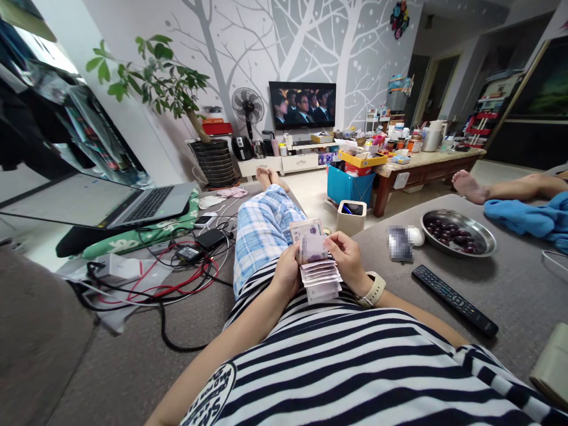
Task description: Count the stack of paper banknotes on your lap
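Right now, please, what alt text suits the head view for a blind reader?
Left hand and right hand hold banknotes over a striped shirt. Cables lie at left, a remote and bowl at right; a TV is beyond.

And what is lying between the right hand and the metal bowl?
The head view shows a pixelated item and a white rounded object on the grey sofa, between the right hand and the bowl.

Your shirt (346,361) is striped dark and white, your trousers (261,228) plaid in blue and white. Your banknotes (312,245) are pale mauve, your watch strap (377,289) beige, the remote (455,300) black.
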Demonstrator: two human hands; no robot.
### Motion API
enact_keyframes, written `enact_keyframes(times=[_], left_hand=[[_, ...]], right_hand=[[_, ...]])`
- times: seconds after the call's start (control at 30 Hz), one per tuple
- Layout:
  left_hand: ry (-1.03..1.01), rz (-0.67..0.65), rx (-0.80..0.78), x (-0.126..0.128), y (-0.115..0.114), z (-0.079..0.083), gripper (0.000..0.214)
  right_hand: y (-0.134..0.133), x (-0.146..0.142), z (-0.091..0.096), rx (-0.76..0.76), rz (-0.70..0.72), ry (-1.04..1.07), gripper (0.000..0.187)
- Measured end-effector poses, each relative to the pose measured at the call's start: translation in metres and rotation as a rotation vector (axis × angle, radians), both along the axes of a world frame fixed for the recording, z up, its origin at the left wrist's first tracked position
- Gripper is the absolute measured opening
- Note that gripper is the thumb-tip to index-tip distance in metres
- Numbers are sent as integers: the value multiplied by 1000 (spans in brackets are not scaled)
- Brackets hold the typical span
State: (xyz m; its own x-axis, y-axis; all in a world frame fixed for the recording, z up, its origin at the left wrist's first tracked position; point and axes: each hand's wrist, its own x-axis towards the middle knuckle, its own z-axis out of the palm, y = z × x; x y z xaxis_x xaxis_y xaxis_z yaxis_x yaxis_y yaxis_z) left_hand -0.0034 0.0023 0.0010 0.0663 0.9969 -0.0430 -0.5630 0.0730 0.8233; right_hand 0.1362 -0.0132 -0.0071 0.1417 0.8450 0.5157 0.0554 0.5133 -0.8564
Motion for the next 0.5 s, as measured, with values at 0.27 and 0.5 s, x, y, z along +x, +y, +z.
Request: enact_keyframes(times=[0.27, 0.5], left_hand=[[30, 14, 24, -1, -2, 3, 19], [35, 15, 20, 0, -2, 5, 18]], right_hand=[[-1, -2, 2, 13, 27, 56, 28], [0, 0, 1, 20, 32, 26, 28]])
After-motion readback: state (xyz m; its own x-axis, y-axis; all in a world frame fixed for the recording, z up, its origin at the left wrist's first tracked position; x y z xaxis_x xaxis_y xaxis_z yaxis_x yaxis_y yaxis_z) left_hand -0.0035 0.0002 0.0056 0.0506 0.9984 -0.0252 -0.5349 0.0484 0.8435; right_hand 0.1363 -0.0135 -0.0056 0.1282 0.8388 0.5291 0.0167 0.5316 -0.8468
